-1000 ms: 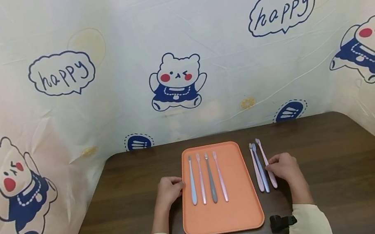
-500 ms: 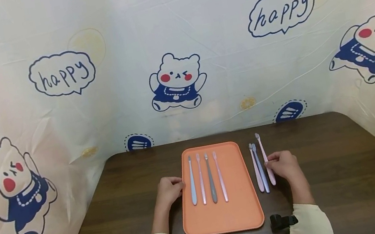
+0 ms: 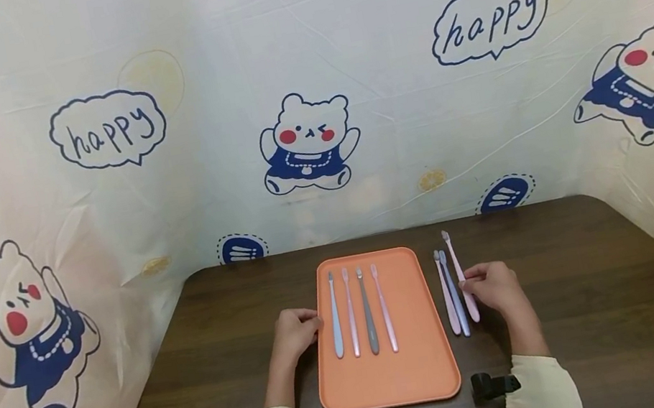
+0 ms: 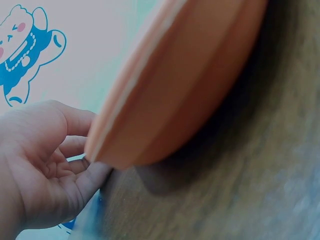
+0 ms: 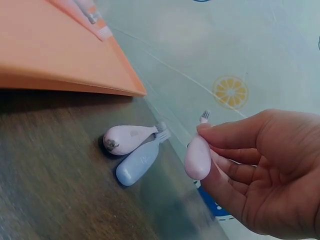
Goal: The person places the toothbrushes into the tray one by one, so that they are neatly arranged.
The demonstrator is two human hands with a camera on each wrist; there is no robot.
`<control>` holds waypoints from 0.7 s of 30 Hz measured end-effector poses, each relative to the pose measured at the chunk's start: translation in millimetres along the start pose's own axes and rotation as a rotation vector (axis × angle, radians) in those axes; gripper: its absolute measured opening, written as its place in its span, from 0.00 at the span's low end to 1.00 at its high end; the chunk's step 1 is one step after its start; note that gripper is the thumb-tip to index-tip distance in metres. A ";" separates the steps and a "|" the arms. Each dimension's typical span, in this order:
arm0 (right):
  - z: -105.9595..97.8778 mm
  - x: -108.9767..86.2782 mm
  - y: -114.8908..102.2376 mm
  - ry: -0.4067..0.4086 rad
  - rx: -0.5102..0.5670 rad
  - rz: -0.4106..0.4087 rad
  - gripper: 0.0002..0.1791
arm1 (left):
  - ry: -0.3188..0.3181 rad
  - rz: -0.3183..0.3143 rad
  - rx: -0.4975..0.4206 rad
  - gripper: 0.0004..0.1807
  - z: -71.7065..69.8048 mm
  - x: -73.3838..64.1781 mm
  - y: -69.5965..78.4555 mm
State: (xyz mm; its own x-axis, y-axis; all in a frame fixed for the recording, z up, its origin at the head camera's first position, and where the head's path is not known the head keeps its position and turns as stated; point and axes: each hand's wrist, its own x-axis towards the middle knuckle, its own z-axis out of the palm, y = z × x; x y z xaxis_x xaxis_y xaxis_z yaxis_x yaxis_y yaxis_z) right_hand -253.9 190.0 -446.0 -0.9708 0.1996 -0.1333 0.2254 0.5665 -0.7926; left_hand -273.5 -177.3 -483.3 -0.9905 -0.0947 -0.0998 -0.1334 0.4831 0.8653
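My left hand (image 3: 297, 329) pinches the left rim of an orange tray (image 3: 391, 382); in the left wrist view, thumb and fingers lie on either side of its edge (image 4: 150, 100). On the tray, side by side, lie a light blue toothbrush (image 3: 336, 326), a grey toothbrush (image 3: 369, 320) and two pink ones. To the tray's right, my right hand (image 3: 496, 287) pinches a pink toothbrush (image 3: 455, 261), its head pointing away from me. In the right wrist view its rounded handle end (image 5: 198, 160) shows between thumb and fingers.
Next to the held toothbrush, another pink toothbrush (image 5: 125, 140) and a blue toothbrush (image 5: 137, 165) lie close together on the dark wooden table (image 3: 613, 299). A printed curtain (image 3: 390, 113) hangs behind the table and along both sides.
My right hand has raised the pink toothbrush and shifted it slightly away from me; its head has swung a little left in the last half second. The left hand and tray stay put.
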 end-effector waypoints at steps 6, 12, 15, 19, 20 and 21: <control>2.2 -0.9 -3.9 0.004 0.054 -0.031 0.17 | -0.002 -0.006 0.002 0.13 0.6 -0.9 1.3; 4.7 -0.2 -6.3 -0.002 0.076 -0.027 0.17 | 0.000 0.000 -0.001 0.13 0.5 -1.2 1.7; 5.3 0.2 -7.1 -0.006 0.080 -0.023 0.18 | 0.001 0.001 0.000 0.13 0.4 -1.0 1.7; 6.3 0.2 -7.5 -0.009 0.085 -0.027 0.18 | 0.004 0.001 0.001 0.13 0.4 -1.0 1.8; 6.6 0.2 -7.6 -0.009 0.090 -0.029 0.17 | 0.004 0.000 0.001 0.13 0.4 -1.1 1.7; 7.1 0.0 -7.8 -0.011 0.094 -0.031 0.17 | 0.004 -0.002 0.001 0.13 0.6 -1.3 1.9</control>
State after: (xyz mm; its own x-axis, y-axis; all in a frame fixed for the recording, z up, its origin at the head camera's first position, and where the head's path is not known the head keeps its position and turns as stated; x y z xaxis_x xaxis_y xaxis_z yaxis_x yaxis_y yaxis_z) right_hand -256.2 179.9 -444.1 -0.9782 0.1741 -0.1134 0.1865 0.4945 -0.8489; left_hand -272.5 -175.7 -481.8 -0.9901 -0.0988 -0.0997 -0.1354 0.4836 0.8647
